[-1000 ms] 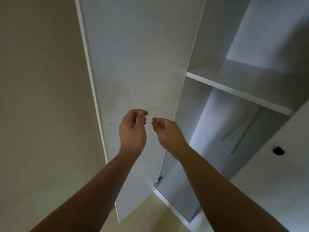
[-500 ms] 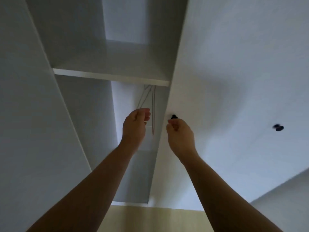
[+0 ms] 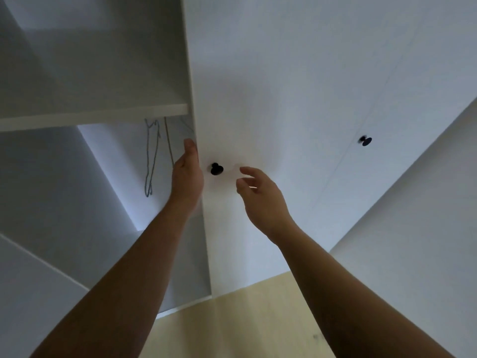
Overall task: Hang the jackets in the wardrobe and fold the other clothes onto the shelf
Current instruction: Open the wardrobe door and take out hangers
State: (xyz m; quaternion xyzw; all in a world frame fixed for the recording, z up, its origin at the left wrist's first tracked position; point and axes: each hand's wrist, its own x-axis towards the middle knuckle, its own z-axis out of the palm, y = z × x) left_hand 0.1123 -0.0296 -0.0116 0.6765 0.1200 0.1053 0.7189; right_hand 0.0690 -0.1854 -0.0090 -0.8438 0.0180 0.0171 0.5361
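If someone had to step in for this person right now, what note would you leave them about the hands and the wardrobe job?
Left hand: fingers straight, at the edge of the door, holding nothing.
Right hand: relaxed, empty, beside the black knob, not touching it.
Wardrobe: left compartment open; bare wire hangers hang below the shelf.
Done: nothing hung or folded that shows.
Left: everything; no jackets or other clothes in view.
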